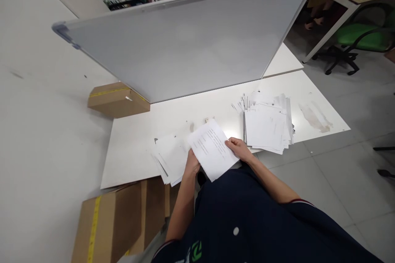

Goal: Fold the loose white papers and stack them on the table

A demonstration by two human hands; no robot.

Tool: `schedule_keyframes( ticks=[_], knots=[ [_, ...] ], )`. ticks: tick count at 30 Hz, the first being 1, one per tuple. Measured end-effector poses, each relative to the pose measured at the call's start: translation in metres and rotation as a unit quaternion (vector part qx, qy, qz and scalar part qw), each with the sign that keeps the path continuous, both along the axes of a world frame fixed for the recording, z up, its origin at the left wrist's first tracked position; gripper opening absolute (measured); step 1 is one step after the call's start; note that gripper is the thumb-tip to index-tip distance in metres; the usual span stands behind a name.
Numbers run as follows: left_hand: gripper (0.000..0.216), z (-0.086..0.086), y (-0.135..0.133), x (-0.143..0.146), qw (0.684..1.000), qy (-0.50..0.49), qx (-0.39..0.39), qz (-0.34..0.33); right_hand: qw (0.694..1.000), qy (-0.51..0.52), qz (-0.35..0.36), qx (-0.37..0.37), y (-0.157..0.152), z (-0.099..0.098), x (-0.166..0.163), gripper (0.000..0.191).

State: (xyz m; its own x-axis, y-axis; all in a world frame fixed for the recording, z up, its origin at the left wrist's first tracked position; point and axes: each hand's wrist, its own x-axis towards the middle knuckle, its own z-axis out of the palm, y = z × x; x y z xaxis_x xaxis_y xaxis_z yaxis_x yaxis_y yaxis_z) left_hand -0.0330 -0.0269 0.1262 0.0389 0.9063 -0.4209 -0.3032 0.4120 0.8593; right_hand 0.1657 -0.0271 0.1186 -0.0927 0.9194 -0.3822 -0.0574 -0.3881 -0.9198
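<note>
A printed sheet of paper (pixel 212 148) is held tilted in front of my body, over the table's near edge. My left hand (pixel 192 162) grips its left edge, the fingers mostly hidden beneath it. On the opposite edge, my right hand (pixel 239 148) pinches the sheet with the thumb on top. Whether more than one sheet is held, I cannot tell. Left of the sheet lies a loose spread of papers (pixel 171 156). To the right stands a thicker, uneven paper stack (pixel 265 127), some of its edges sticking out.
A large whiteboard (pixel 179 41) leans across the back of the white table (pixel 129 152). One cardboard box (pixel 119 100) sits by the wall, and more cardboard boxes (pixel 105 222) are below at left. A green chair (pixel 364 37) stands at the upper right, near another person's feet (pixel 314 22).
</note>
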Motion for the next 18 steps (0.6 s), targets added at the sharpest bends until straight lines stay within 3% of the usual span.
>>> schedule_keyframes(
  ticks=[3, 9, 14, 18],
  knots=[
    [0.03, -0.002, 0.007, -0.005, 0.998, 0.062, 0.016, 0.012, 0.998, 0.04, 0.029, -0.025, 0.001, 0.002, 0.002, 0.027],
    [0.006, 0.007, 0.007, -0.003, 0.977, 0.185, 0.095, 0.053, 0.997, 0.068, 0.001, -0.049, 0.002, -0.014, -0.006, 0.042],
    [0.029, 0.022, 0.004, 0.0, 0.954, 0.254, 0.115, 0.105, 0.993, 0.088, 0.011, -0.083, 0.0, -0.018, -0.014, 0.035],
    [0.036, 0.026, 0.01, 0.0, 0.932, 0.334, 0.095, 0.105, 0.981, 0.141, 0.082, -0.103, -0.007, -0.012, -0.022, 0.037]
  ],
)
